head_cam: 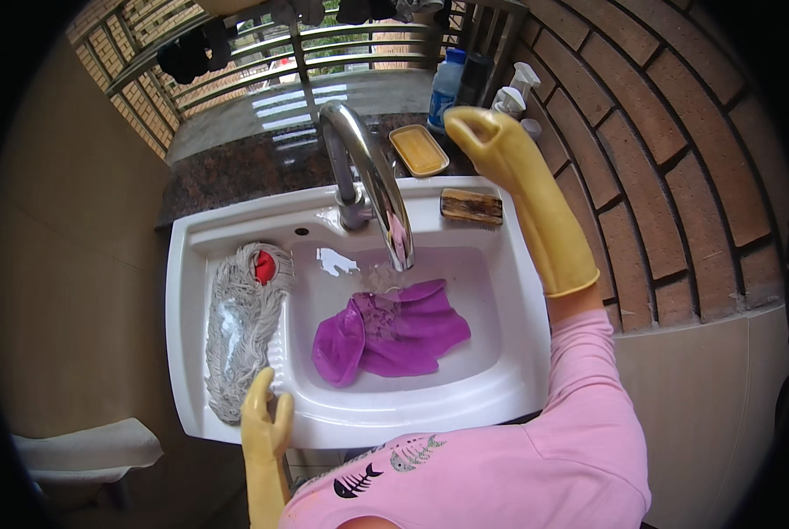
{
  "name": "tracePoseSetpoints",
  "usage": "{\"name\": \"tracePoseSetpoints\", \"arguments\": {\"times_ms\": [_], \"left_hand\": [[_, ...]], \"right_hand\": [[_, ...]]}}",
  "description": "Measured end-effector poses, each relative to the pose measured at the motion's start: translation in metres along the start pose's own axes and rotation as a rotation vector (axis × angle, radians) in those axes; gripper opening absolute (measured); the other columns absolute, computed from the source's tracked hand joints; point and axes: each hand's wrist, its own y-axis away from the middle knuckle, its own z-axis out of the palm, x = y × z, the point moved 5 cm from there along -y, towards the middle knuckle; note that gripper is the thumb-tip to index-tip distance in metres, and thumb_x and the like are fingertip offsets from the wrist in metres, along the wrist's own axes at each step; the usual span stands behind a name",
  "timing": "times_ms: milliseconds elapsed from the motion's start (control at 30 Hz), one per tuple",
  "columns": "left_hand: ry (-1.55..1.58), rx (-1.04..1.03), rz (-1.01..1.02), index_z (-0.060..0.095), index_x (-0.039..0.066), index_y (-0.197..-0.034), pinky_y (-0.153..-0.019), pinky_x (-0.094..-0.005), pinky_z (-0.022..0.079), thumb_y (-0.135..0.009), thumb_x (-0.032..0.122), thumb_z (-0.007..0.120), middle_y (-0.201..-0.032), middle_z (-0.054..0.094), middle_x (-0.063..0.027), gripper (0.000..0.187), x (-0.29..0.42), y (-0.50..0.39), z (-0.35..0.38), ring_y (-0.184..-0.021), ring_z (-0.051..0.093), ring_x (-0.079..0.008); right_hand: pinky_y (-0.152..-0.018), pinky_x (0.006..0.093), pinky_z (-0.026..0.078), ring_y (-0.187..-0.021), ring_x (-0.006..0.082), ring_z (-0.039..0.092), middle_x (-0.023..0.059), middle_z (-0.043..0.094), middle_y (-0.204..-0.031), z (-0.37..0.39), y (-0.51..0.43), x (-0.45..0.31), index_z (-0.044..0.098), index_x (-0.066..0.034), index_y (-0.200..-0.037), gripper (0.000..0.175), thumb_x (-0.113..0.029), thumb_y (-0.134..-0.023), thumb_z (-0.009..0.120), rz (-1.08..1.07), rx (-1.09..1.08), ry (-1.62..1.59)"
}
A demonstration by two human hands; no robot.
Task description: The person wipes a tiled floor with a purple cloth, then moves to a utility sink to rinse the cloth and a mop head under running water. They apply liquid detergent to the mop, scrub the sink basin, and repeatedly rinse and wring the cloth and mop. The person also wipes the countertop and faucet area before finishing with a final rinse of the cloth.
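Both hands wear yellow rubber gloves. My right hand (490, 135) is raised over the back right corner of the white sink (533, 390), beside the bottles. Its fingers are curled towards the thumb; whether they grip anything is not clear. My left hand (266, 423) is at the front left rim with thumb and fingers apart, holding nothing. Near its fingertips lies a wet grey string mop head (239, 357) with a red patch, on the sink's ribbed side. In the basin's water rests a purple cloth (407, 337), partly folded, under the curved chrome faucet (368, 159).
A wooden-backed scrub brush (472, 207) sits on the sink's back right ledge. Behind it are a soap dish (419, 151), a blue-capped bottle (445, 86), a dark bottle (475, 76) and white pump bottles (510, 99). A brick wall (672, 145) bounds the right side.
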Motion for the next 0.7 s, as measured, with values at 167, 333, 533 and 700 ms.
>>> {"name": "tracePoseSetpoints", "arguments": {"times_ms": [167, 333, 533, 700], "left_hand": [[-0.180, 0.133, 0.321, 0.064, -0.006, -0.134, -0.095, -0.0420, 0.056, -0.089, 0.013, 0.076, -0.122, 0.072, -0.0232, 0.050, -0.003, -0.022, -0.049, -0.105, 0.071, -0.0363], [-0.634, -0.102, 0.284, 0.064, 0.010, -0.129, -0.097, -0.0470, 0.053, -0.080, 0.036, 0.085, -0.127, 0.069, -0.0135, 0.060, -0.045, -0.029, -0.054, -0.115, 0.066, -0.0372], [-0.606, 0.015, 0.230, 0.065, 0.025, -0.130, -0.092, -0.0415, 0.056, -0.080, 0.042, 0.086, -0.110, 0.069, -0.0051, 0.056, -0.077, -0.009, -0.031, -0.104, 0.066, -0.0291], [-0.411, 0.014, 0.422, 0.073, 0.020, -0.118, -0.083, -0.0440, 0.056, -0.070, 0.027, 0.087, -0.092, 0.068, -0.0073, 0.051, -0.083, -0.015, -0.032, -0.090, 0.066, -0.0307]], "right_hand": [[-0.103, 0.0456, 0.052, -0.124, 0.0359, 0.064, 0.0143, 0.069, -0.134, 0.060, 0.105, 0.052, 0.066, -0.0128, -0.135, 0.068, -0.038, -0.076, 0.089, 0.056, -0.479, 0.411], [-0.095, 0.0465, 0.055, -0.113, 0.0378, 0.071, 0.0168, 0.076, -0.115, 0.078, 0.105, 0.063, 0.073, -0.0097, -0.117, 0.047, -0.028, -0.075, 0.087, 0.306, -0.525, 0.468], [-0.096, 0.0356, 0.058, -0.123, 0.0257, 0.071, 0.0191, 0.073, -0.130, 0.128, 0.135, -0.015, 0.061, 0.0010, -0.144, 0.070, -0.020, -0.083, 0.089, 0.705, -0.283, 0.078], [-0.095, 0.0344, 0.057, -0.108, 0.0219, 0.073, 0.0137, 0.075, -0.129, 0.308, 0.138, -0.194, 0.065, -0.0053, -0.143, 0.067, -0.028, -0.086, 0.091, 0.476, -0.443, -0.200]]}}
